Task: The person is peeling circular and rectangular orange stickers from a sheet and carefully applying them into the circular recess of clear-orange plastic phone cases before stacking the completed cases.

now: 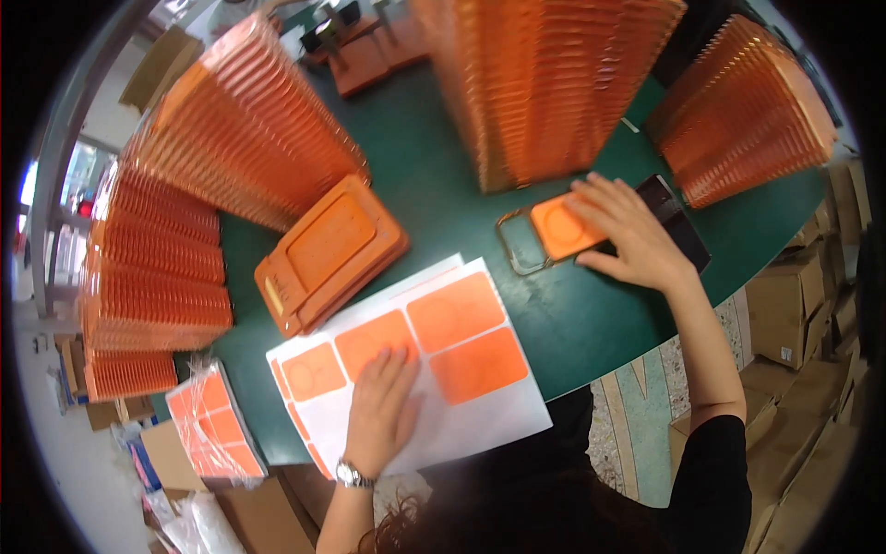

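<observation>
On a white sheet (494,420) of orange rounded stickers, my left hand (380,406) lies flat with its fingers stretched out. Part of the sheet has no stickers on it, and more sheets lie under it. To the right is a clear phone case (522,270) with a dark rim, flat on the table. An orange panel (556,227) with a faint ring covers the visible part of its back below the camera opening. Spread over the case's right part, my right hand (628,235) touches the panel and hides the case's far end.
Tall stacks of orange trays stand at the left (249,129), back (554,83) and right (748,120) of the green table (415,212). Orange fixture blocks (332,245) lie beyond the sheet. A dark flat piece (678,222) is beside my right hand. Cardboard boxes (784,305) fill the right floor.
</observation>
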